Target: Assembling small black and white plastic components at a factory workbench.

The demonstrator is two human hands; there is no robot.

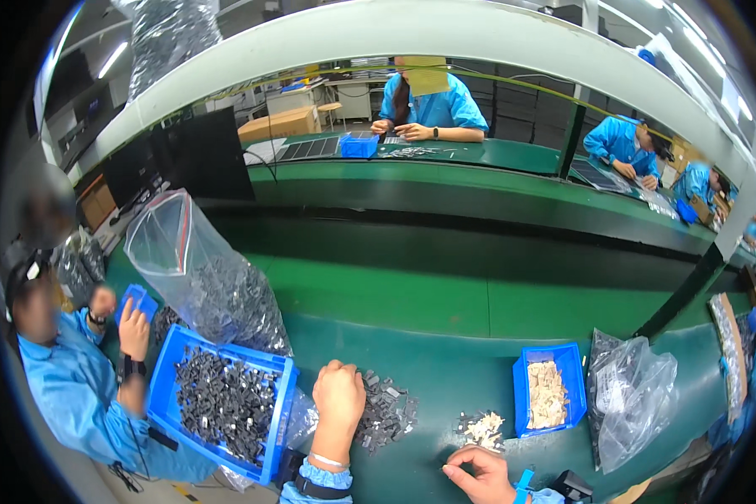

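Note:
My left hand point(339, 401) rests at the left edge of a loose pile of small black plastic parts point(386, 412). Its fingers curl down and are closed; whatever they hold is hidden beneath the hand. Lower and to the right, my right hand point(483, 475) has thumb and forefinger brought together, with a tiny dark spot at the tips too small to name. Just beyond it lies a small heap of cream-coloured pieces point(484, 430), with a few dark bits at its left side.
A blue bin point(287, 412) full of black parts stands left, before a large clear bag point(227, 286) of them. Right are a blue tray point(522, 395) of cream pieces and a plastic bag point(630, 395). A co-worker point(76, 403) sits at left; others work across the bench.

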